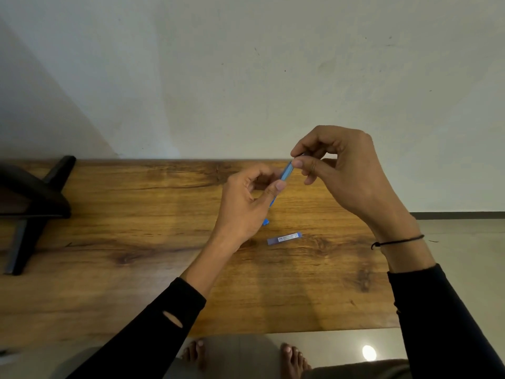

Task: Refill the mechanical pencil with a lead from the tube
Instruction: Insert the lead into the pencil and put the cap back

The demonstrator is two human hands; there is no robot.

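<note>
My left hand [246, 203] grips the blue mechanical pencil [286, 172] around its middle and holds it tilted above the table, its top end toward the upper right. My right hand [338, 170] pinches that top end between thumb and forefinger. The pencil's lower end pokes out below my left hand at the tip [265, 221]. The lead tube [284, 238], a small bluish-purple case with a white label, lies flat on the wooden table [136, 242] just below my hands, touched by neither.
A black stand with crossed legs [32, 203] occupies the table's left end. The table backs onto a pale wall. Its near edge runs above my bare feet on the tiled floor.
</note>
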